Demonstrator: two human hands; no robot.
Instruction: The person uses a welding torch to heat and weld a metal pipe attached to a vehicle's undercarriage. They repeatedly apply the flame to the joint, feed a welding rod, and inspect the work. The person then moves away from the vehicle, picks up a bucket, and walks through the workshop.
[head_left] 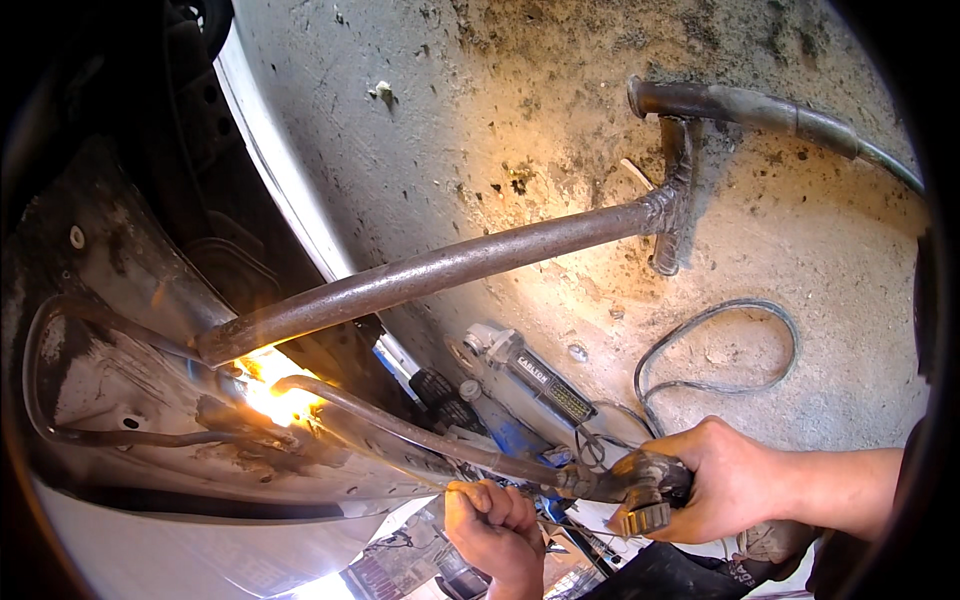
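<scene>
Wrapped firmly around the handle of a gas torch [450,443], the right hand [735,480] comes closest, its fingers clamped on the grip just beside a ridged valve knob [645,518]. The left hand [498,535] sits just below the torch's neck, fingers curled together into a fist; a thin rod [415,475] seems to run from it toward the torch's tip, so it looks closed on that, though the fingers hide most of the hold. From the right hand the torch slants up and leftward, its bent tip ending at a bright yellow-white glow [280,390] that hides the spot being heated. Around and left of the torch's tip spreads a worn metal panel [150,400], scorched brown near the glow, with a bent thin bar [150,438] looping across it. Above the torch, a thick steel pipe [430,268] rises rightward from beside the glow to a welded crosspiece [678,160]. Beyond the torch's neck, a grey power tool [535,375] lies on the stained concrete floor [580,130]; above the torch's handle, a dark cable [790,330] makes a loose loop on that same floor.
</scene>
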